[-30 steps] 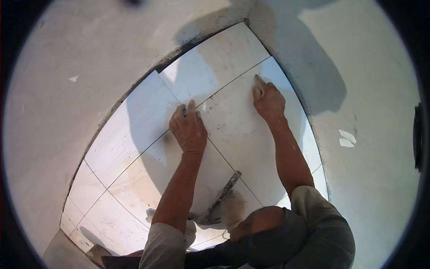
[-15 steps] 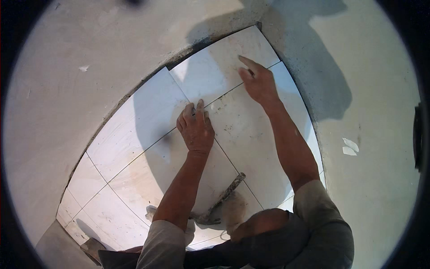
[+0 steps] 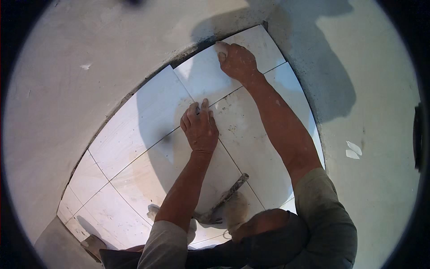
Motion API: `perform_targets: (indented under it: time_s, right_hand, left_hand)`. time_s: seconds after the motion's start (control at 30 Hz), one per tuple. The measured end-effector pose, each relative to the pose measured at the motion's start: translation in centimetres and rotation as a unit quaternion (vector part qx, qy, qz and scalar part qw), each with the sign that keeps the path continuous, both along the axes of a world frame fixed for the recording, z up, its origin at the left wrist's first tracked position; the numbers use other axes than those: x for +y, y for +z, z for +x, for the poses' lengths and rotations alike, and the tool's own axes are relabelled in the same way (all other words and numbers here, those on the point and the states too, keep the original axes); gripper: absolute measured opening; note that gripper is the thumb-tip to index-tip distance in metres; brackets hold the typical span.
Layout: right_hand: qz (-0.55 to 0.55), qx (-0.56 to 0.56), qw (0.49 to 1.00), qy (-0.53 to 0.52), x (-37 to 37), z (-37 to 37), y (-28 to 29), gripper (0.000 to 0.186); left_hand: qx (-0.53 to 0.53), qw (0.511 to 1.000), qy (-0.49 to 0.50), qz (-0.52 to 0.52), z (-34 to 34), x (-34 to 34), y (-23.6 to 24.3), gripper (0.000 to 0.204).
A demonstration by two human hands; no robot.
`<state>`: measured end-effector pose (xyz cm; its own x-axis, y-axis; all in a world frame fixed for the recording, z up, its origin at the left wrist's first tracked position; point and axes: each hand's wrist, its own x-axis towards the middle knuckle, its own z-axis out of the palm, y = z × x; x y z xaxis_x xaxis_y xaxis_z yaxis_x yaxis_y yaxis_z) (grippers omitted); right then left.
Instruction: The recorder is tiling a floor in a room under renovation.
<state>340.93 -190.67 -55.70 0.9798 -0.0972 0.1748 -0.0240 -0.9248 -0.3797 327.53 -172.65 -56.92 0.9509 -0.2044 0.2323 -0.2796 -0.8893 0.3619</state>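
Observation:
Large white floor tiles (image 3: 233, 130) with dusty smears lie under both hands. My left hand (image 3: 200, 127) rests at a joint between tiles, fingers bent and apart; a small dark spot shows between them, too small to name. At the far side, my right hand (image 3: 237, 60) is closed, its thumb and fingertips together near the outer edge of the far tile (image 3: 199, 67). Whether anything is in its fingers is hidden. Nearer to me, between my forearms, lies a dusty hammer-like tool (image 3: 233, 190) with a straight handle, its head partly hidden.
A dark, rough gap (image 3: 192, 53) runs between the far tiles and the pale wall (image 3: 103, 36). Another pale wall (image 3: 380, 148) borders the right side, with white flakes (image 3: 353, 150) near it. A brownish block (image 3: 93, 246) stands at the lower left.
My right hand has moved left and away from me to the far tile's outer edge, its fingers drawn from outstretched to closed. My left hand stays at the joint.

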Motion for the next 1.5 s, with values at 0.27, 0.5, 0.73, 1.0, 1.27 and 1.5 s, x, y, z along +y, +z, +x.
perform_targets:
  time_s: [0.27,0.5,0.73,1.0,1.27,1.5]
  right_hand:
    - [-0.027,0.057,0.998,-0.018,0.0,0.0,0.6,0.038]
    - [-0.103,0.119,0.988,-0.005,0.4,0.4,1.1,0.039]
    - [-0.098,0.059,0.993,-0.006,0.3,0.4,-0.3,0.038]
    - [-0.099,0.059,0.993,0.010,0.0,-0.6,0.5,0.038]
    - [-0.101,0.083,0.991,0.003,0.2,-0.6,0.7,0.039]
    - [-0.105,0.096,0.990,0.009,-0.2,-0.4,1.1,0.040]
  left_hand:
    - [-0.008,1.000,0.002,-0.004,-0.1,-0.1,-0.2,0.040]
    - [0.014,1.000,0.000,0.003,-0.1,0.0,-0.1,0.041]
    - [-0.003,1.000,-0.004,0.012,0.0,0.1,-0.4,0.041]
    - [-0.002,1.000,0.002,0.000,0.0,0.1,0.0,0.042]
    - [-0.014,1.000,0.003,0.000,0.0,0.0,-0.2,0.041]
    - [-0.007,1.000,0.002,0.009,0.0,-0.1,-0.2,0.041]
